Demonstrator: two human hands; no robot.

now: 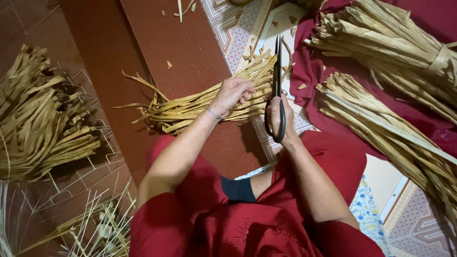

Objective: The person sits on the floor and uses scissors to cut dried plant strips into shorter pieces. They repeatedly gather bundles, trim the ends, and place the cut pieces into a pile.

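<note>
While sitting low over the floor, clamps a bundle of dried strips [190,107] with the left hand [232,95], fingers curled tight over the top near its far-right end. Lies flat, that bundle, fanned out to the left across the brown floor, its cut ends reaching a patterned mat [233,28]. Grips black scissors [278,71] in the right hand [278,114], fingers closed through the loop handle, blades pointing far and almost together, just beside the bundle's ends. Looks like trimming those ends square. Calls next, by the look of it, for opening the blades wider and sliding them across the strips just past the left fingers, keeping the bundle pinned. Shows scraps [183,7] at the far edge, two more bundles [381,123] on a red cloth [309,71] at right, and a loose pile [43,123] at left.
</note>
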